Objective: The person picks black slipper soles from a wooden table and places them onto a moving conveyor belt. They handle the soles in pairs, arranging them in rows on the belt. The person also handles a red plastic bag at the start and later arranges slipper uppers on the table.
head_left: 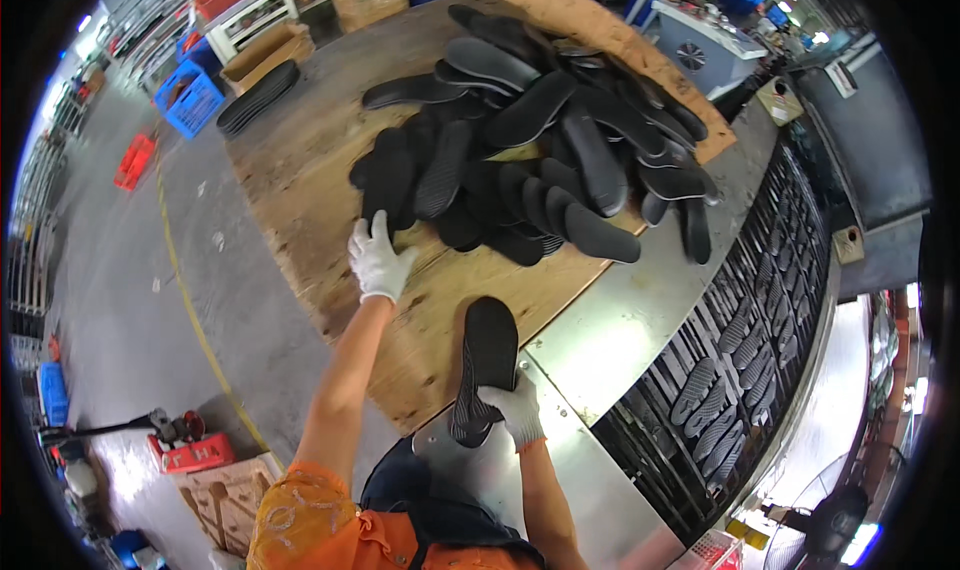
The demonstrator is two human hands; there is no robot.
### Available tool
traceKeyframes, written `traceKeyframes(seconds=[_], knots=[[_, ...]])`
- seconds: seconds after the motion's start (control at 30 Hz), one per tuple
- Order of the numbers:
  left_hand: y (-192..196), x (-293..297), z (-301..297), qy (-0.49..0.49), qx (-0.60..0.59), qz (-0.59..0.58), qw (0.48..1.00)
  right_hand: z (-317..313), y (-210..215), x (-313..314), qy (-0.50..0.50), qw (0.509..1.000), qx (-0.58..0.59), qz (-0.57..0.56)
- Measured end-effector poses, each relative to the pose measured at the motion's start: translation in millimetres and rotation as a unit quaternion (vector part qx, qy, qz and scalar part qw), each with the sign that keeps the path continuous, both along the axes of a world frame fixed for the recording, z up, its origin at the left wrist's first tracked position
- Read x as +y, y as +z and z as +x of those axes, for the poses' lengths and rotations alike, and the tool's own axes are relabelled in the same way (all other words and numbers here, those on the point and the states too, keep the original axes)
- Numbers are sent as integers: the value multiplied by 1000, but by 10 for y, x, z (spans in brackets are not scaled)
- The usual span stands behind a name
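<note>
Holding the black insoles (490,340) firmly but evenly seems the good way, so that their edges do not slide apart. The right hand (512,410) pinches them between thumb and fingers, close before the body, with its forearm nearly straight. For the left hand (380,257), a light touch is better at the pile of insoles (530,110). Its fingers are spread, its arm reaches forward; I cannot tell whether the fingertips touch an insole.
</note>
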State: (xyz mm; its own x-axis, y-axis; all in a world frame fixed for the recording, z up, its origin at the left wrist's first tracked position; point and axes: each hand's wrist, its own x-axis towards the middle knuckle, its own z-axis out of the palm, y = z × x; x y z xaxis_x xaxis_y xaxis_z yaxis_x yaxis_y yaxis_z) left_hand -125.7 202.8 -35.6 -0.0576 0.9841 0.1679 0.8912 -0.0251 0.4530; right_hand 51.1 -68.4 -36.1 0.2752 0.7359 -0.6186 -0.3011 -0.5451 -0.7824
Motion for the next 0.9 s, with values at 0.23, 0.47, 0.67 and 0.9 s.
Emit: traceKeyframes(seconds=[0.23,0.47,0.67,0.9], knots=[[-59,169,-199,-23,-98,-29,995,238,59,-436,-96,992,78,33],[-270,-1244,-624,-91,-542,-309,776,207,53,-598,-159,933,296,130],[-77,-2406,-338,-150,-590,-535,586,38,-100,-690,-86,957,255,106],[3,-2456,36,-293,-489,-475,670,226,169,-1069,-103,951,197,214]])
